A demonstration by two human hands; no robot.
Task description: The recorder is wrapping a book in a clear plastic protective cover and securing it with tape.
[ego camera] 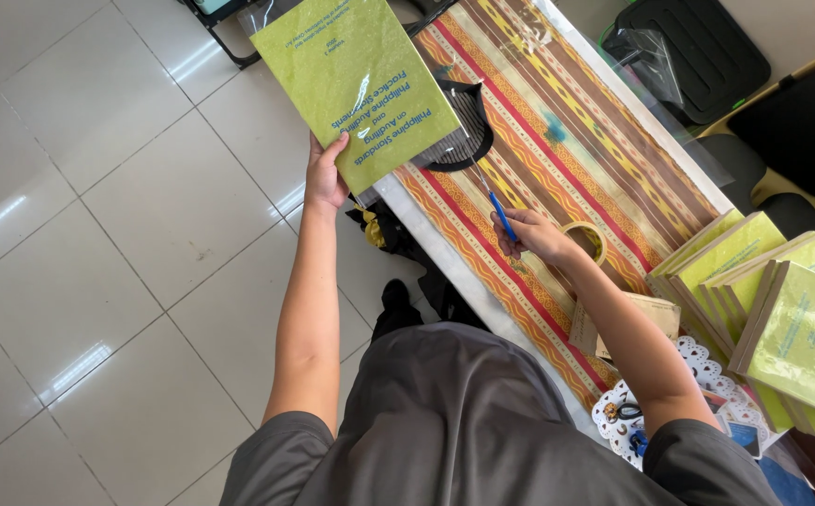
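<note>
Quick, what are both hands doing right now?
Left hand: closed on the green book.
Right hand: closed on a blue-handled tool.

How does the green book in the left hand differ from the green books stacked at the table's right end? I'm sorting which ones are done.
The held green book is lifted off the table by the left hand, one copy alone; the stacked green books lie overlapping in a pile on the table. The held book shows a glossy clear wrap; whether the stacked ones have one is unclear. Both share a lime-green cover with blue print.
</note>
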